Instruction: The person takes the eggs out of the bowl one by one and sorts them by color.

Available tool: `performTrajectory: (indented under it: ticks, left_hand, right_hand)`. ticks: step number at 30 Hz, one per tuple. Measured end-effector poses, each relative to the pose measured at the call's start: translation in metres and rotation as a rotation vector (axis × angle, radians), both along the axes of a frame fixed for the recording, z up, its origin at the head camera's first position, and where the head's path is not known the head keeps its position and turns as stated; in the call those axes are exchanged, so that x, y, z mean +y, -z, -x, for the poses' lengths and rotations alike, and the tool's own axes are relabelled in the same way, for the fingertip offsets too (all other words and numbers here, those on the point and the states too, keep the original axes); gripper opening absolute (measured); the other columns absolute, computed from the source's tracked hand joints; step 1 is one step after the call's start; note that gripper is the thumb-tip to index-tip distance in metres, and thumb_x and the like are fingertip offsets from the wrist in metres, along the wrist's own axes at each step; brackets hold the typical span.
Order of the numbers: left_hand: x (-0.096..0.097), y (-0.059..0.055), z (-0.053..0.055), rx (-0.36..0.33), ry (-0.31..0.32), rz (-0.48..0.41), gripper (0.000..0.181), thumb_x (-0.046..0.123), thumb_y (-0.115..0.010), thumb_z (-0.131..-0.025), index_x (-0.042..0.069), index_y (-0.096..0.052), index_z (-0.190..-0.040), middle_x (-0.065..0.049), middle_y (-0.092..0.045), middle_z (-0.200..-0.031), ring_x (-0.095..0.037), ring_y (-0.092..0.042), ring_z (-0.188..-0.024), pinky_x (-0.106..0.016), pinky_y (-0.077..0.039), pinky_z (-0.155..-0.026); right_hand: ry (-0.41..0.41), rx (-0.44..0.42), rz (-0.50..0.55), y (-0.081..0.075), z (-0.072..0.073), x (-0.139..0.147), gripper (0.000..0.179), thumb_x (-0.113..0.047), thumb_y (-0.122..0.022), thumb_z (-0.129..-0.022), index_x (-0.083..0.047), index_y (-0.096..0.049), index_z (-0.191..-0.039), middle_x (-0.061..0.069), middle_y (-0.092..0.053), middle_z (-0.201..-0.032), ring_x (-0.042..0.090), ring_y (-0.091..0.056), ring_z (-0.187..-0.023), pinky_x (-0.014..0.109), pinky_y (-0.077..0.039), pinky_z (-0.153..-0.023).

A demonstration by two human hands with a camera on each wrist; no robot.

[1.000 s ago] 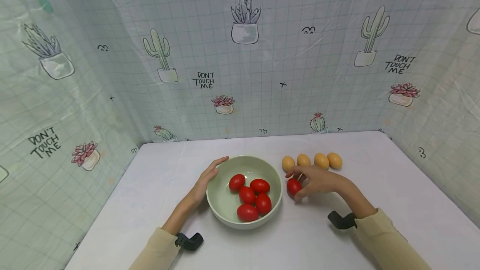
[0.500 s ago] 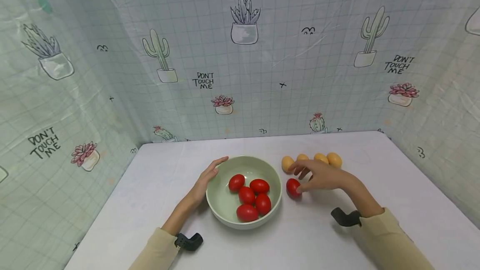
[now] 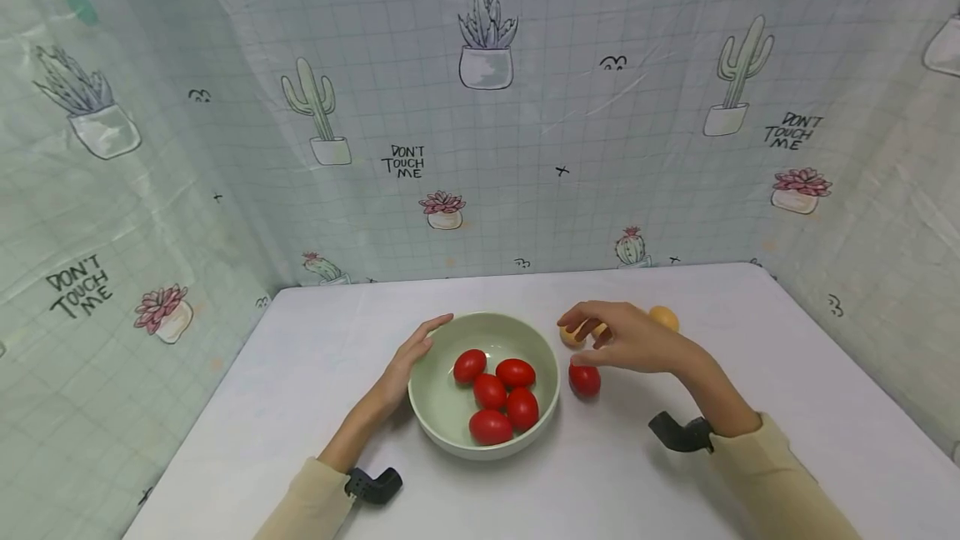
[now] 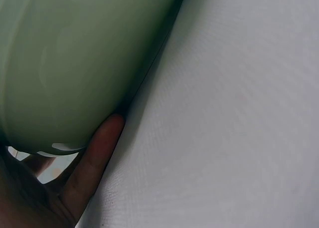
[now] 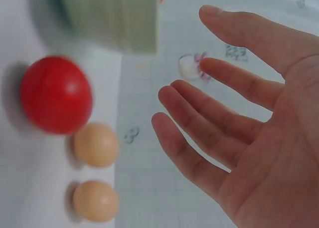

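Observation:
A light green bowl [image 3: 442,407] stands on the white table with several glossy red egg-shaped things [image 3: 489,427] inside. Along its left outer wall rests my left hand [image 3: 397,369], fingers extended; in the left wrist view one digit [image 4: 97,160] touches low on the bowl's side. Right of the bowl, one more red egg-shaped thing [image 3: 586,384] lies on the table. Over it hovers my right hand [image 3: 637,342], holding nothing. The right wrist view shows its fingers spread and slightly bent, apart from the red egg-shaped thing [image 5: 56,95].
Behind my right hand lie yellow egg-shaped things [image 3: 663,318], partly hidden by it; two of these yellow pieces [image 5: 96,144] show in the right wrist view. A printed cloth [image 3: 487,148] hangs around the table's back and sides.
My right hand has let go of the red egg-shaped thing beside the bowl and risen up and back from it; that thing stays on the table. My left hand keeps its place on the bowl.

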State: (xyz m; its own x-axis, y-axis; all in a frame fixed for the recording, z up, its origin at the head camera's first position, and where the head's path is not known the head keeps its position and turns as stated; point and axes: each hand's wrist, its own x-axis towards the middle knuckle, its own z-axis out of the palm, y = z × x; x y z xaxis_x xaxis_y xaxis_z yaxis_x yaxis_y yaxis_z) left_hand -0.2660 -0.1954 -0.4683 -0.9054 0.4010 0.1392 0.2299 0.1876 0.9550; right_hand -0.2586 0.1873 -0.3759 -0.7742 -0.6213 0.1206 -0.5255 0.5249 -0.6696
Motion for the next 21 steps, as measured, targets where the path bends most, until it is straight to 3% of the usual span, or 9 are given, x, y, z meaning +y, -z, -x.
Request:
performTrajectory:
  ticks: [5,11,21]
  left_hand:
    - [0.001,0.000,0.000,-0.004,0.007,-0.017,0.051,0.029,-0.024,-0.112,0.017,-0.035,-0.161,-0.011,-0.035,-0.167,-0.035,-0.034,-0.154,-0.011,-0.037,-0.109]
    - [0.002,0.000,0.000,0.002,0.012,-0.015,0.052,0.030,-0.024,-0.112,0.017,-0.034,-0.161,-0.011,-0.034,-0.168,-0.037,-0.036,-0.153,-0.012,-0.041,-0.108]
    - [0.000,0.000,0.000,0.002,0.011,0.008,0.052,0.032,-0.022,-0.112,0.019,-0.034,-0.161,-0.010,-0.034,-0.168,-0.036,-0.038,-0.152,-0.012,-0.040,-0.107]
  right_hand:
    - [-0.055,0.001,0.023,-0.011,0.003,-0.019,0.041,-0.025,-0.080,-0.091,-0.012,-0.067,-0.128,0.005,-0.072,-0.118,0.026,-0.070,-0.106,0.034,-0.061,-0.087]
    - [-0.109,-0.019,0.057,-0.020,0.010,-0.049,0.039,-0.024,-0.077,-0.093,-0.014,-0.067,-0.129,0.007,-0.073,-0.120,0.024,-0.072,-0.107,0.035,-0.060,-0.089]
    - [-0.147,-0.032,0.134,-0.016,0.026,-0.094,0.033,-0.022,-0.075,-0.095,-0.016,-0.068,-0.127,0.005,-0.074,-0.118,0.019,-0.072,-0.107,0.035,-0.061,-0.091]
